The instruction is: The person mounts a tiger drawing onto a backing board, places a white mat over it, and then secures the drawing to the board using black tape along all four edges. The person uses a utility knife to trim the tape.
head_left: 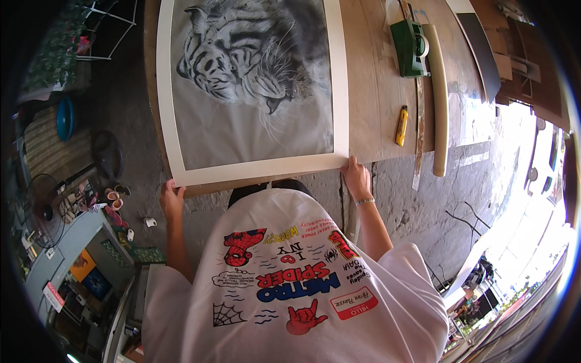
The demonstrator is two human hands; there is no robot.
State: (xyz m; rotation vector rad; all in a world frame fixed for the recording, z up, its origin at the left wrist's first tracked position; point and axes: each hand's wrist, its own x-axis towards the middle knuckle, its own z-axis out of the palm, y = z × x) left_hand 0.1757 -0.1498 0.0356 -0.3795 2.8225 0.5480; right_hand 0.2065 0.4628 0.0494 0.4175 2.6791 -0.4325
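Upper end of the tiger picture [254,91] is cut off by the frame; its white border shows on three sides only. The picture lies flat on the wooden desk [375,78]. Left hand [172,192]: grip closed on the picture's near left corner. Right hand [357,177]: grip closed on its near right corner — fingers beneath both corners are hidden. The person's white printed shirt [296,272] blocks the view nearer than the picture. Bright glare washes out detail far to its right.

Edges: a narrow strip of desk shows along the picture's left and near sides. To its right is bare desk, then a yellow cutter [402,126], with a green tape dispenser [408,51] farther away. Right of these from the picture, a pale rolled tube [439,103] overhangs the desk's near edge — bare floor [399,202] beneath its end.
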